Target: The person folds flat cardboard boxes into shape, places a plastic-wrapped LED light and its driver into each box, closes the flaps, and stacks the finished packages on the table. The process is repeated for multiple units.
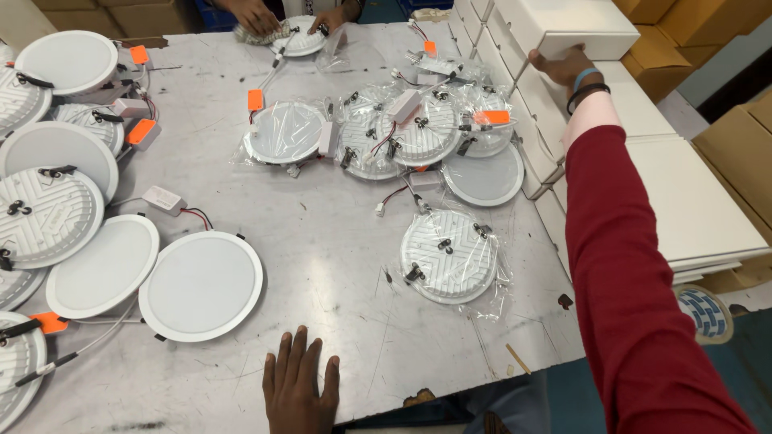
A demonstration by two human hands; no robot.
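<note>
My left hand (299,384) rests flat on the grey metal table (322,241) near its front edge, fingers spread, holding nothing. My right hand (568,69), on a red-sleeved arm with wristbands, reaches far right and grips the edge of a white flat box (575,24) on top of a stack of white boxes. A bagged round white light panel (449,255) lies face down in the middle of the table, between my two hands. A bare white panel (201,285) lies face up, left of my left hand.
Several round panels crowd the left edge (56,201), some with small driver boxes and orange tags. More bagged panels (386,133) lie at the back centre. Another person's hands (277,20) handle a panel at the far edge. Brown cartons (740,153) stand at the right.
</note>
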